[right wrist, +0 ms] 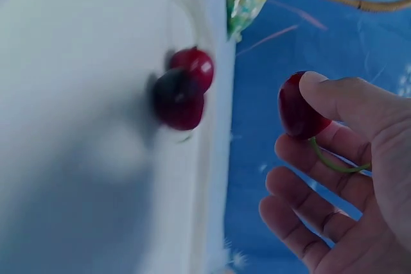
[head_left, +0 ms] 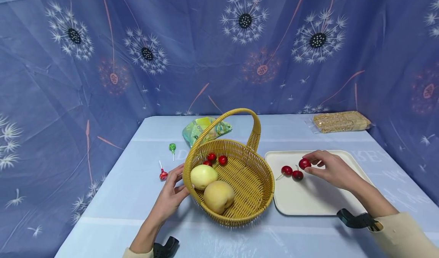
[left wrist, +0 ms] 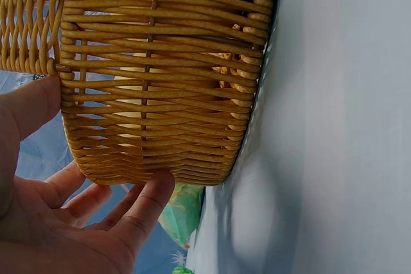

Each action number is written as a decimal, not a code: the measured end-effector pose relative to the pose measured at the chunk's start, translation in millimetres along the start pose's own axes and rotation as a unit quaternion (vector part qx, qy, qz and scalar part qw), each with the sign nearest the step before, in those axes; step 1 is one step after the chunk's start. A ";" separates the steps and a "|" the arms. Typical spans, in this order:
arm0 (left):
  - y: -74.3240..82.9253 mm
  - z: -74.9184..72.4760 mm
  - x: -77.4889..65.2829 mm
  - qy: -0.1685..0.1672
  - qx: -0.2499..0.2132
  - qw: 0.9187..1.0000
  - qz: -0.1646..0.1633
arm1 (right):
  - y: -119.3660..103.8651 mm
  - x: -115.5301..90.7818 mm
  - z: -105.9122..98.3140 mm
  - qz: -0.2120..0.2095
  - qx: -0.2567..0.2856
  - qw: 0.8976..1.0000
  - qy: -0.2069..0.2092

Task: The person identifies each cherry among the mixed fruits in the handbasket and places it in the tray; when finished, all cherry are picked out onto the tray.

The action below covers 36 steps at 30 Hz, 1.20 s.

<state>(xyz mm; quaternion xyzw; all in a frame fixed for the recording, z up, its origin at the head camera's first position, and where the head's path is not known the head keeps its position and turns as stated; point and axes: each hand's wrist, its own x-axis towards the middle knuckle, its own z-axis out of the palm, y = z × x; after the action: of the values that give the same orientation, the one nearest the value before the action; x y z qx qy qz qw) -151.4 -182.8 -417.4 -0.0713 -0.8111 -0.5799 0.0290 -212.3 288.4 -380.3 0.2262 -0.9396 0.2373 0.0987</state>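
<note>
A: ok so with 12 o'clock as the far side: your right hand [head_left: 324, 168] has a cherry [head_left: 304, 163] pinched between thumb and fingertip, other fingers loosely fanned, up over the tray [head_left: 319, 204].

B: yep, and two more cherries [head_left: 297, 175] lie on the tray at roughly 8 o'clock from yours.

A: your left hand [head_left: 172, 192] is pretty open tho, fingers spread and touching the basket [head_left: 245, 180] at its 9.

B: inside that you've got a pale fruit [head_left: 204, 177] at 9, a peach [head_left: 218, 197] at 7, three cherries [head_left: 223, 160] around 11. Tray's at the basket's 3.

A: further out, red lollipop [head_left: 163, 175] at 9, green lollipop [head_left: 172, 147] at 10, bag [head_left: 195, 130] at 11, packet [head_left: 343, 121] at 2.
</note>
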 end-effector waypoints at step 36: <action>-1.5 0.8 -1.1 -0.001 -0.001 1.000 0.010 | 32.1 -16.6 19.9 0.077 -0.003 0.995 -0.056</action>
<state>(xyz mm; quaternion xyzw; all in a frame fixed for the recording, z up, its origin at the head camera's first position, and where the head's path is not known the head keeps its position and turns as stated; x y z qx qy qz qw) -150.5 -182.7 -419.2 -0.0795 -0.8096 -0.5805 0.0340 -214.4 310.1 -415.2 0.1662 -0.9590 0.2280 0.0278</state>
